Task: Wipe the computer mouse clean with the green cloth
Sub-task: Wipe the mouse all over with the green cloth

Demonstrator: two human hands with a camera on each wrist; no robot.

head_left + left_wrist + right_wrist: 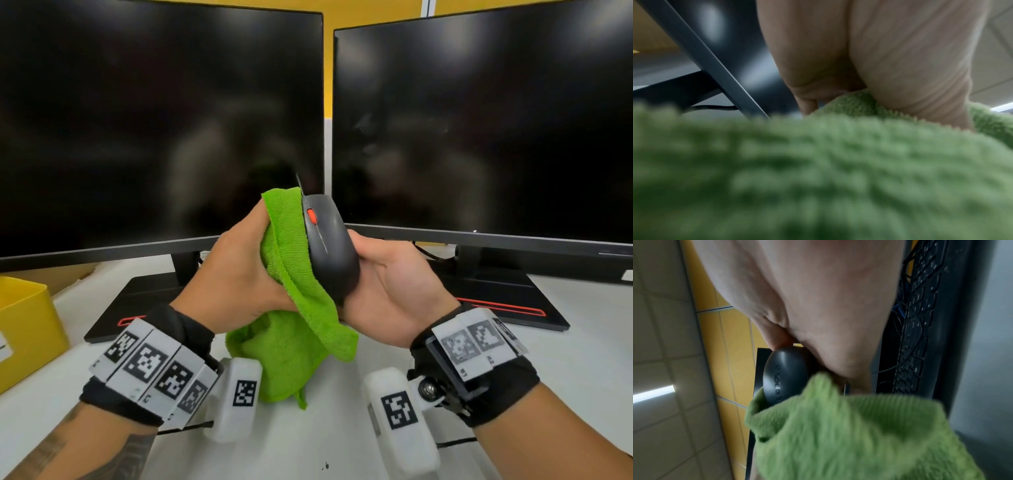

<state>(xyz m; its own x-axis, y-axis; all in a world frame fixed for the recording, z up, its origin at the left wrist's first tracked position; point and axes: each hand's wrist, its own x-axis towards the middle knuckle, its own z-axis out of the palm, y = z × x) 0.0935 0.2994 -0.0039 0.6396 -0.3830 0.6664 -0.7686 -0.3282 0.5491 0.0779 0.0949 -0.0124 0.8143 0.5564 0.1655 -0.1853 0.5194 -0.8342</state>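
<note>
A black computer mouse [330, 245] with a red scroll wheel is held up on edge above the desk, its front end pointing up. My right hand [387, 287] grips it from the right and behind. My left hand [239, 270] holds the green cloth [291, 308] and presses it against the mouse's left side; the rest of the cloth hangs down to the desk. In the right wrist view the mouse's rounded rear [785, 374] shows above the cloth [849, 434]. The left wrist view is mostly filled by the cloth [818, 170] under my left hand [890, 56].
Two dark monitors [154, 120] [486, 120] stand close behind the hands on black bases [137, 301]. A yellow box [24, 325] sits at the left edge of the white desk [308, 445]. A cable [428, 253] runs under the right monitor.
</note>
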